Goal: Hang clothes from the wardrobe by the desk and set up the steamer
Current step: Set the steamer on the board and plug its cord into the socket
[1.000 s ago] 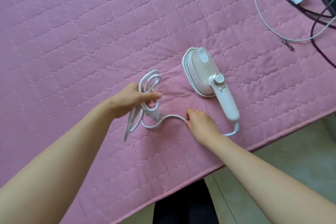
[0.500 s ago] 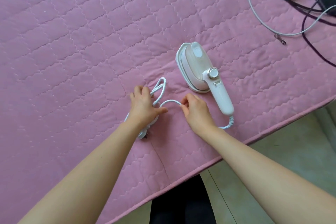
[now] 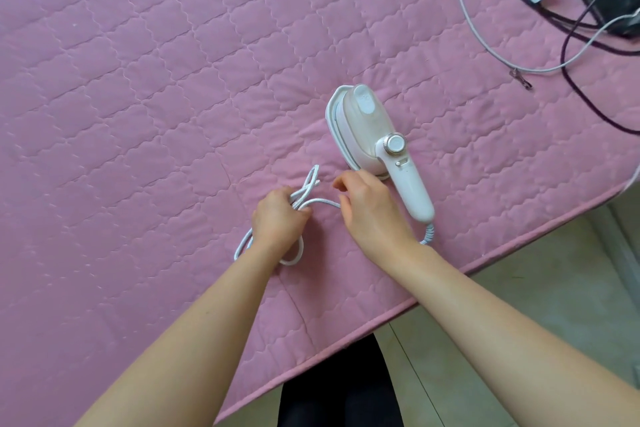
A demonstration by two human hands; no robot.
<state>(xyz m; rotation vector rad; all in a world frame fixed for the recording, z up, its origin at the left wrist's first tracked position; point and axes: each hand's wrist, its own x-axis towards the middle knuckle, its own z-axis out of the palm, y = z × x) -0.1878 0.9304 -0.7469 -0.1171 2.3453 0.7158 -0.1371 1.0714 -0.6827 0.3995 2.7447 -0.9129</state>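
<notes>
left hand [image 3: 277, 220] — grips coiled cord [image 3: 323, 202] | right hand [image 3: 372, 210] — over cord, beside steamer [image 3: 367, 130] | pink quilt [image 3: 138, 80]

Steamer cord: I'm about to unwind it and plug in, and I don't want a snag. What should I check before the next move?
1. Hold on the coil: ok. The left hand grips the bundled cord.
2. Cord free of loops: not ok. Loops stick out on both sides of that hand.
3. Second hold: cannot tell. The right hand covers the run toward the steamer, so any pinch is hidden.
4. Plug found: cannot tell. None is in view.
5. Steamer settled: ok. It lies on the pink quilt.
6. Other leads clear: ok. The grey cable lies apart from the cord.
</notes>
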